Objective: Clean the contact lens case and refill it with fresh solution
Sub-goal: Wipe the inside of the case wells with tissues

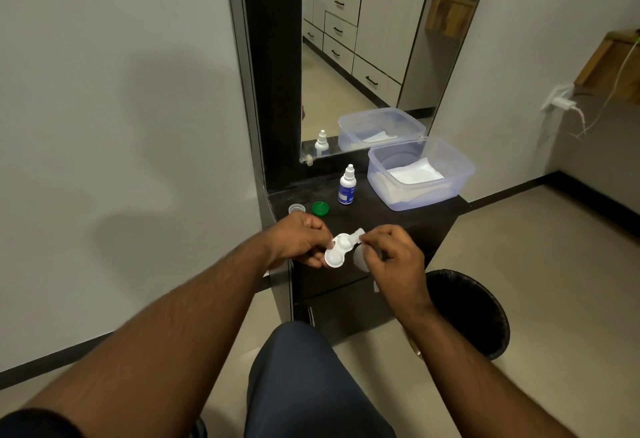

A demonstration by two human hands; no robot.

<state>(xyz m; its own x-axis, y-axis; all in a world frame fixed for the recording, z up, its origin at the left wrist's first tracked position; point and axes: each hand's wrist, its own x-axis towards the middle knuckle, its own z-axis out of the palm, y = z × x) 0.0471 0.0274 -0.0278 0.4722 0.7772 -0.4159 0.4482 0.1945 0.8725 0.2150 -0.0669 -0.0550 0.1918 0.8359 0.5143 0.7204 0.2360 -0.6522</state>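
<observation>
- Two open wells face up on the white contact lens case [336, 251], which is held in the air above the front edge of the dark cabinet top [398, 219].
- Left hand [300, 239] grips the case at its left side, fingers curled round the edge.
- Right hand [391, 257] pinches a small white tissue piece [356, 235] between thumb and fingertips; the piece touches the well farther from the person.
- Behind the hands, two loose caps lie on the cabinet top: a green cap [320, 208] and, just left of it, a clear cap [296, 209].
- Farther back stands a small solution bottle [346, 185], white with a blue label, upright.
- Right of the bottle sits a clear plastic tub [420, 174] with white tissues inside.
- A mirror [363, 49] rises behind the cabinet.
- A black-lined bin [474, 313] stands on the floor at the right.
</observation>
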